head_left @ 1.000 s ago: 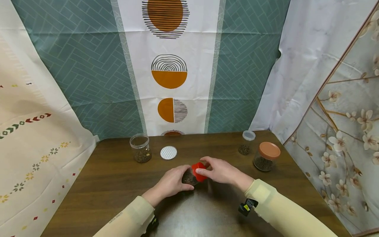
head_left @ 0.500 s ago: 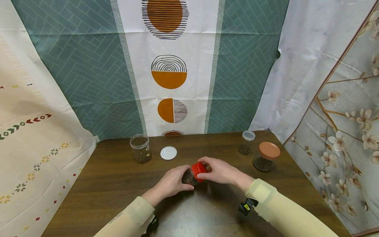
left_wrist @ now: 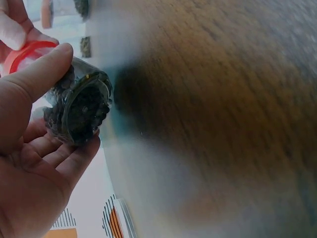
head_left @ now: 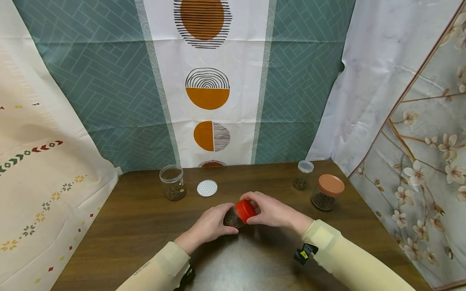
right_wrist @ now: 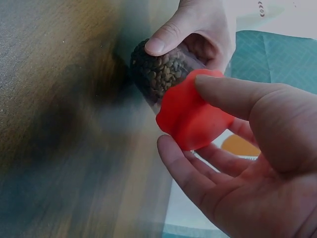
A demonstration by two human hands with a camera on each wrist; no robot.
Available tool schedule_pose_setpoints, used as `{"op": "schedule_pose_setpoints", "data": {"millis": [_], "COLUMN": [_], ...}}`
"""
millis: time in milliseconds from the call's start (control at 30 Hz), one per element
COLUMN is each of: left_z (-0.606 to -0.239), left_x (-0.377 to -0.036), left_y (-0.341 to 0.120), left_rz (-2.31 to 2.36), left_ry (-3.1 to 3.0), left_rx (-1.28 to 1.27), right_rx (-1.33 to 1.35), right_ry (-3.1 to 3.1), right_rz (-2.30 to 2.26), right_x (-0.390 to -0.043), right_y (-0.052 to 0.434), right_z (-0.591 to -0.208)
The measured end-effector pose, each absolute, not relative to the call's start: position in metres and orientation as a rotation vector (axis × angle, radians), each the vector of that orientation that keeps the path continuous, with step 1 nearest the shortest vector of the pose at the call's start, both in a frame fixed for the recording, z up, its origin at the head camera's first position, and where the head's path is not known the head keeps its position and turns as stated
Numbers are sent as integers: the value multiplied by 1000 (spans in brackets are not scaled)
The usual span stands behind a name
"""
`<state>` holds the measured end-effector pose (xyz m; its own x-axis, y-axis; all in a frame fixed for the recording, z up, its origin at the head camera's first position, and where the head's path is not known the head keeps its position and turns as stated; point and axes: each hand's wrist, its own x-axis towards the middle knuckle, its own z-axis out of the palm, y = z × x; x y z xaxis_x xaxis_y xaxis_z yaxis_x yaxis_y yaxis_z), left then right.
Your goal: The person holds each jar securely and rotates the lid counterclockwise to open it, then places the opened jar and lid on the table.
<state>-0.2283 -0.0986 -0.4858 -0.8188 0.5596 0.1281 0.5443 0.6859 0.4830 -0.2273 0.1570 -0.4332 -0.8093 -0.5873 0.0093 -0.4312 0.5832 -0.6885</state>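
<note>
A clear jar [right_wrist: 166,74] of small dark brown pellets is tilted on its side above the table, its red lid [head_left: 245,210] facing right. My left hand [head_left: 212,224] grips the jar's body, with the thumb on one side and the fingers on the other, as the left wrist view shows. The red scalloped lid [right_wrist: 193,116] sits on the jar's mouth. Around its rim curl the thumb and fingers of my right hand [head_left: 271,211]. In the left wrist view the jar's round base [left_wrist: 89,109] faces the camera.
On the brown table [head_left: 145,242], an uncovered clear jar [head_left: 173,184] of pellets stands back left beside a white patterned disc [head_left: 207,188]. At the back right are a small jar with a translucent lid [head_left: 306,166] and a jar with an orange-brown lid [head_left: 330,185]. Patterned cloths hang behind.
The right hand's fingers and thumb have shifted around the red lid, and the lid's face has turned slightly. The left hand and jar body have stayed in place.
</note>
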Motion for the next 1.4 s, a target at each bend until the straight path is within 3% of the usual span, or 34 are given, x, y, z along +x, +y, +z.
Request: {"op": "schedule_pose_setpoints", "data": {"millis": [500, 1033, 1400], "left_z": [-486, -486, -486], "left_x": [-229, -228, -228], "left_y": [-99, -99, -99], "left_rz": [814, 825, 840], "left_ry": [2847, 2855, 2856], "left_rx": [925, 939, 957], "right_rx": [-888, -525, -733], "right_ry": [2576, 2627, 2666], "right_rz": [-1056, -1042, -995], "right_x": [-227, -226, -228], "right_y": [155, 144, 150], "right_z": [-432, -428, -427]}}
